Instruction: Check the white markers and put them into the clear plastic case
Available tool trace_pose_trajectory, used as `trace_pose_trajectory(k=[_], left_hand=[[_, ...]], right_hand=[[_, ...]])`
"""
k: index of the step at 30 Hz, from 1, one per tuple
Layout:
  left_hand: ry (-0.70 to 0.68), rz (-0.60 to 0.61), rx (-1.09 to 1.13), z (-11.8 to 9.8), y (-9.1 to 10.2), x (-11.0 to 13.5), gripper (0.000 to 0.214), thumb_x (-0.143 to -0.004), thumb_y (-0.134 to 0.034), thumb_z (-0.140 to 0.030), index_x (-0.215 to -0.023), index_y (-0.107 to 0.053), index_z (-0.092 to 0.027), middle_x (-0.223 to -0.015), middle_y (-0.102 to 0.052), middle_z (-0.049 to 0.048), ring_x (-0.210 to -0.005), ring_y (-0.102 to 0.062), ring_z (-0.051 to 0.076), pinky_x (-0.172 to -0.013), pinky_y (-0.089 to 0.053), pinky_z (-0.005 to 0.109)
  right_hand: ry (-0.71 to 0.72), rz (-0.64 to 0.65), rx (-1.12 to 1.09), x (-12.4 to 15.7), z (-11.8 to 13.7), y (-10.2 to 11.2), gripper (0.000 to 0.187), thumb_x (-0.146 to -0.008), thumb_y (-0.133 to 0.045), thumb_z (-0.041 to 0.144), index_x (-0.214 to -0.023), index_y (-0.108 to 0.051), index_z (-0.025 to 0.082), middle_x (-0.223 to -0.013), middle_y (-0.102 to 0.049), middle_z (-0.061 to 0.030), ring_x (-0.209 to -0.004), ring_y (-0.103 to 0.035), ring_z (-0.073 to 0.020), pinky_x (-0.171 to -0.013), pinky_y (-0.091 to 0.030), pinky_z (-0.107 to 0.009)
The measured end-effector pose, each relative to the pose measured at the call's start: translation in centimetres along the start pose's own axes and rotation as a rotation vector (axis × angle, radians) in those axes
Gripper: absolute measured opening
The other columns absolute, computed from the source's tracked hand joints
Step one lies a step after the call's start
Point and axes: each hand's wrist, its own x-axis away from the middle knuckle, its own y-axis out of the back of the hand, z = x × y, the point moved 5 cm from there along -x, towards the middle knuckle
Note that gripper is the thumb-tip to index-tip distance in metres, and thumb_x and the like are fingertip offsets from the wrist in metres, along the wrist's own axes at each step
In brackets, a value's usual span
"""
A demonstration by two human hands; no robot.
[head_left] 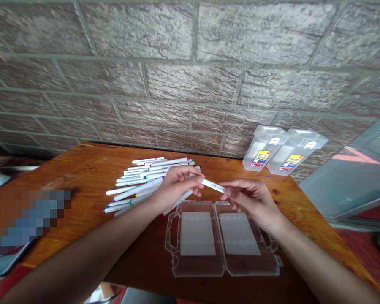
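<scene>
Both my hands hold one white marker pen (213, 185) level above an open clear plastic case (222, 238). My left hand (177, 185) pinches its left end between thumb and fingers. My right hand (251, 197) pinches its right end, fingers curled. Left of my hands, a loose pile of several white marker pens (145, 181) with coloured caps lies on the wooden table (82, 177).
Two closed clear plastic cases (283, 153) with labels stand against the brick wall at the back right. A blurred-out patch covers something at the table's left edge. The table's right edge drops to a grey panel and the floor.
</scene>
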Motion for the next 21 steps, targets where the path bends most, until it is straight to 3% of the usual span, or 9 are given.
trace_pose_trajectory(k=[9,21], left_hand=[[0.016,-0.075,0.1,-0.51,0.03,-0.07,0.017,-0.076,-0.085,-0.024,-0.083,-0.074,-0.012,-0.069,-0.067,0.0012,-0.058,-0.06,0.01,-0.058,-0.056,0.024],[0.015,-0.084,0.13,-0.53,0.37,-0.13,0.015,-0.078,-0.084,-0.024,-0.084,-0.076,-0.013,-0.068,-0.066,0.0008,-0.059,-0.059,0.01,-0.057,-0.057,0.024]], right_hand=[[0.027,0.021,0.007,0.07,0.14,0.19,0.033,-0.08,-0.084,0.043,-0.104,-0.084,0.02,-0.076,-0.08,-0.0075,-0.05,-0.059,-0.0113,-0.046,-0.048,-0.023],[0.032,0.082,-0.106,0.19,-0.04,0.14,0.033,-0.081,-0.085,0.04,-0.11,-0.083,0.024,-0.083,-0.082,-0.0086,-0.051,-0.06,-0.0108,-0.049,-0.049,-0.024]])
